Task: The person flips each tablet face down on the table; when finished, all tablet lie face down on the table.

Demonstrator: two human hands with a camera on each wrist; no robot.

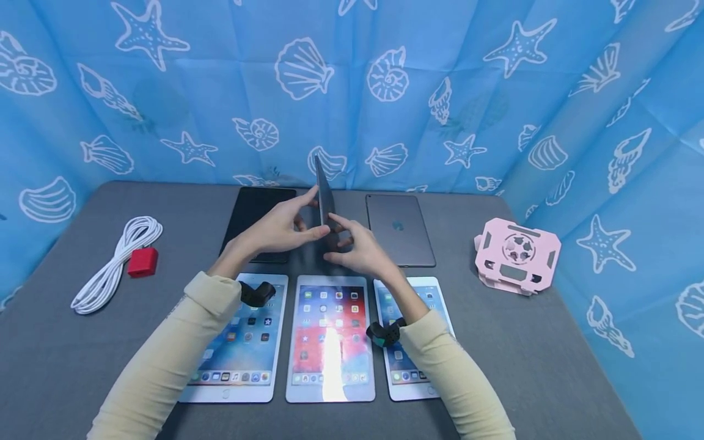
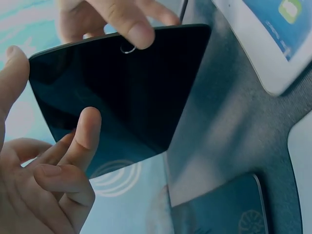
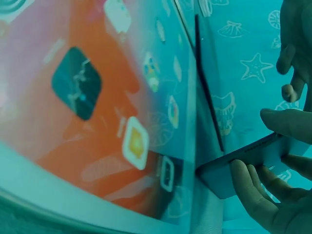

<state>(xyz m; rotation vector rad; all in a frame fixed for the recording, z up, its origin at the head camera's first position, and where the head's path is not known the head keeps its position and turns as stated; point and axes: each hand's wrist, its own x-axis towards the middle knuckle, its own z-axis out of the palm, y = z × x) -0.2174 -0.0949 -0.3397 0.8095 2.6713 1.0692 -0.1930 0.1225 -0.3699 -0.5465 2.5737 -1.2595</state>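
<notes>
Hands, left [image 1: 283, 227] and right [image 1: 357, 247], pinch the dark tablet [image 1: 324, 195] upright (screen off); best gripped by its edges.

— What is the raised tablet [image 1: 325, 194] made of?
— Its front is glossy black glass, mirror-smooth in the left wrist view; the back tablet [image 1: 399, 229] lying near it shows matt grey metal.
— And the table [image 1: 550, 354]?
— Covered in matt grey cloth, finely textured. The backdrop [image 1: 352, 91] is thin, creased blue fabric. The stand [image 1: 517, 255] looks like smooth pink plastic.
</notes>
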